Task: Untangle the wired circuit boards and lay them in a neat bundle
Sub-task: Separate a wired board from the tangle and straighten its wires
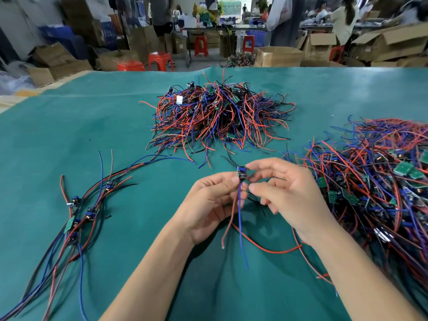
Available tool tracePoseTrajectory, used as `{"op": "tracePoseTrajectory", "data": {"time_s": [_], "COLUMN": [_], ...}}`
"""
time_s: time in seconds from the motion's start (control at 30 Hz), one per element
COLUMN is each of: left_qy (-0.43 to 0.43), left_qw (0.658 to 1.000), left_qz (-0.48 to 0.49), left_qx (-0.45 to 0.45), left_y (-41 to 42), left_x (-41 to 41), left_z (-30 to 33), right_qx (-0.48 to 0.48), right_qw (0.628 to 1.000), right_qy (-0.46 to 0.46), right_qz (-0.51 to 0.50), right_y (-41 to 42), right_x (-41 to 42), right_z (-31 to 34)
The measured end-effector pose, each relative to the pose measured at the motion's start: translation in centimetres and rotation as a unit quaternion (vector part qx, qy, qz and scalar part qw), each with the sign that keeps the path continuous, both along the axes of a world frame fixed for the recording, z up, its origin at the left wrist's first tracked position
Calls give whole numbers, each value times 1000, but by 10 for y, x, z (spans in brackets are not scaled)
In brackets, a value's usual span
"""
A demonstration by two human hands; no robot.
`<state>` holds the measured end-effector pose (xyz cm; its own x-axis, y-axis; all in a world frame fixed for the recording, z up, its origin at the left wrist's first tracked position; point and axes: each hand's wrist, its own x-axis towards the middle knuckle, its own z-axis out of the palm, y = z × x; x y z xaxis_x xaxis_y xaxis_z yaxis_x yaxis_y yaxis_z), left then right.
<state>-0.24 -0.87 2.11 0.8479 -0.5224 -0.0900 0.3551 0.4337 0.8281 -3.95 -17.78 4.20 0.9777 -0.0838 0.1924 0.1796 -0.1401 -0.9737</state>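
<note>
Board (242, 174) sits upright between our hands above the green mat (115, 140), its long axis vertical, with blue and red wires hanging straight down toward us. Our left hand (214, 205) pinches it just below, at the wire roots; our right hand (287, 188) pinches its right edge. Sorted boards (76, 218) lie at left, tangled piles ahead (220, 117) and right (375, 177).
</note>
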Motion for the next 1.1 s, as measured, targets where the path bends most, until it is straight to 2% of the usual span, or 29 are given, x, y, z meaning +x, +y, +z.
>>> {"op": "tracePoseTrajectory", "data": {"time_s": [0.07,0.2,0.37,0.53,0.77,1.1], "left_qy": [-2,-40,-62,-103,-136,-155], "left_qw": [1000,998,996,990,985,975], "left_qz": [-4,-26,-23,16,-6,-84], "left_qx": [7,50,56,96,111,135], "left_y": [0,-1,-4,-8,-5,-4], "left_x": [-1,-3,-4,-6,-7,-9], "left_z": [0,-1,-2,-2,0,3], "right_qx": [24,-34,19,21,23,94], "right_qw": [1000,999,999,999,998,972], "right_qy": [-2,-7,-20,-11,-34,-94], "right_qz": [-17,-20,-30,-22,-42,-196], "right_y": [0,1,-1,0,2,-19], "right_x": [1,-1,2,0,-1,5], "right_z": [-1,-2,-2,-1,0,7]}}
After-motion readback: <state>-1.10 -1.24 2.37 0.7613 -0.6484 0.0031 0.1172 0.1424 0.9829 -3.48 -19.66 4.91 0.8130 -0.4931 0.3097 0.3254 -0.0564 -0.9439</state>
